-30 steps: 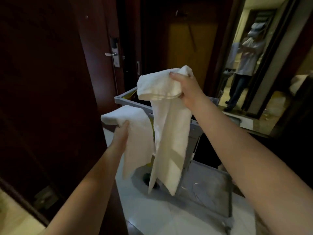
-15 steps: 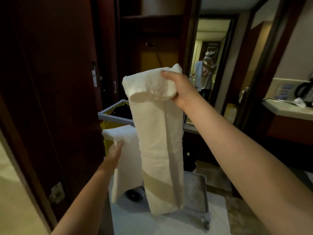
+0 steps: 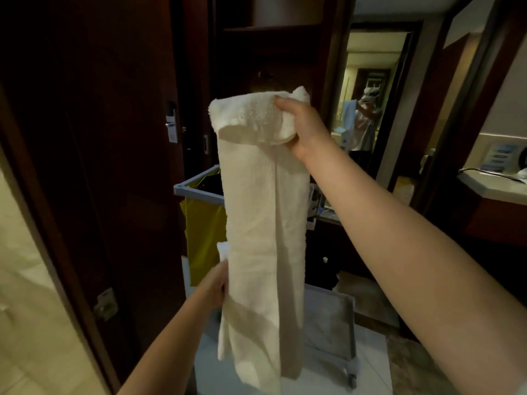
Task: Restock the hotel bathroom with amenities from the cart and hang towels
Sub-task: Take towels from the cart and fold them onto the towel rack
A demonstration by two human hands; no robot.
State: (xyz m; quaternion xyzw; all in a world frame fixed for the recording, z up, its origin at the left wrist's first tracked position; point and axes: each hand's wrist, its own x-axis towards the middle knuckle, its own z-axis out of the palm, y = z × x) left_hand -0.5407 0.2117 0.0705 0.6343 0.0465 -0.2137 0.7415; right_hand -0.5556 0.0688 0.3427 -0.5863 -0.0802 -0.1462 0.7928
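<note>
Towel-carry step: R hand [image 3: 305,126] fingers [image 3: 281,102] clamp towel [image 3: 256,218] at folded top by cart [image 3: 196,192]; L hand [image 3: 212,285] fingers hidden, state n/k; next: hang in bathroom, hem off floor.

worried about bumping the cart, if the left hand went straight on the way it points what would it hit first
Most likely the yellow bag hanging on the cart, beyond the left hand. Depth is unclear, and the hanging towel overlaps the hand, so it may brush that first.
</note>
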